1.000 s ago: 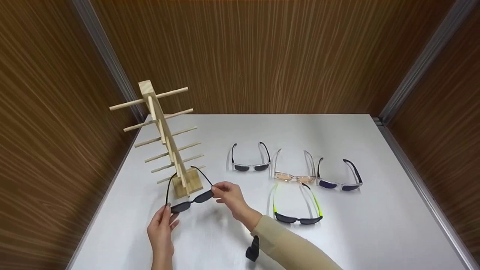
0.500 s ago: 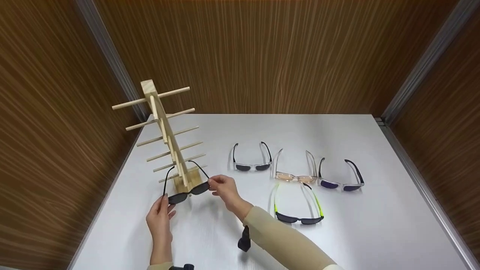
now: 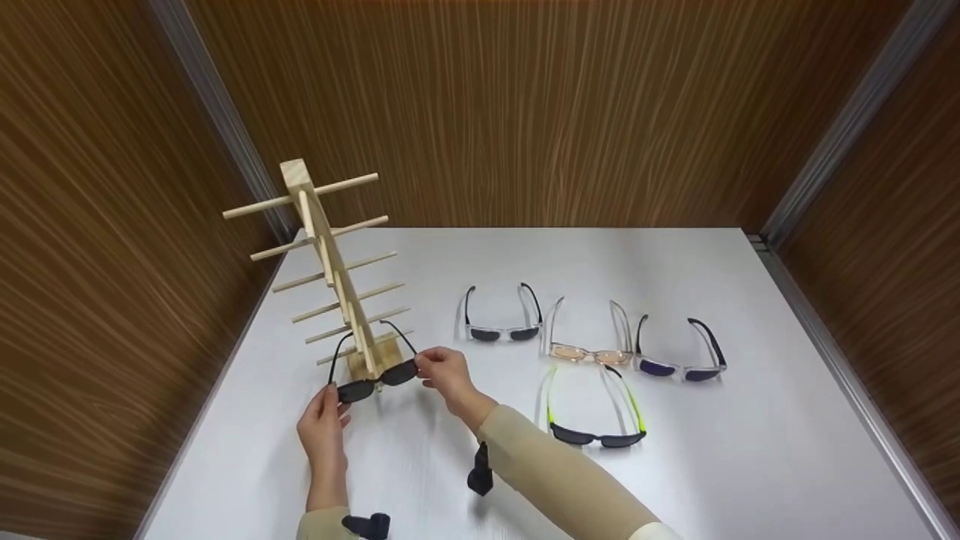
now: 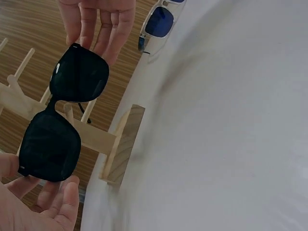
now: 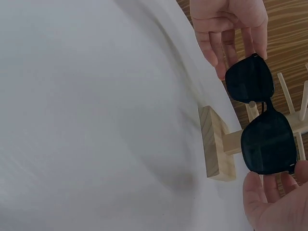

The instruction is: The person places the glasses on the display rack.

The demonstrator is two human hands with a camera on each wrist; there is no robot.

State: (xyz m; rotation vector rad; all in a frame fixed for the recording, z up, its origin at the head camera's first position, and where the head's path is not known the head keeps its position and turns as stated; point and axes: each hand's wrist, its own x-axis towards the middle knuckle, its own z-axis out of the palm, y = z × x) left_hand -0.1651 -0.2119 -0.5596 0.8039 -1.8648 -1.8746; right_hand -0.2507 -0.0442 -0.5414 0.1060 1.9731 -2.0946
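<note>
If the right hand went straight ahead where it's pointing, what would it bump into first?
Past the black sunglasses it pinches, the right hand would probably bump the wooden stand first, near its lower pegs. Depth is unclear, so it might miss them.

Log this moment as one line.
left-hand grip: black-framed dark-lensed sunglasses, one end | right-hand grip: other end | place: in front of pale wooden peg stand | stand contact: unclear

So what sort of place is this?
Probably some kind of work booth: wood-grain panels on three visible sides, and a white table bearing a wooden peg rack and several pairs of glasses.
</note>
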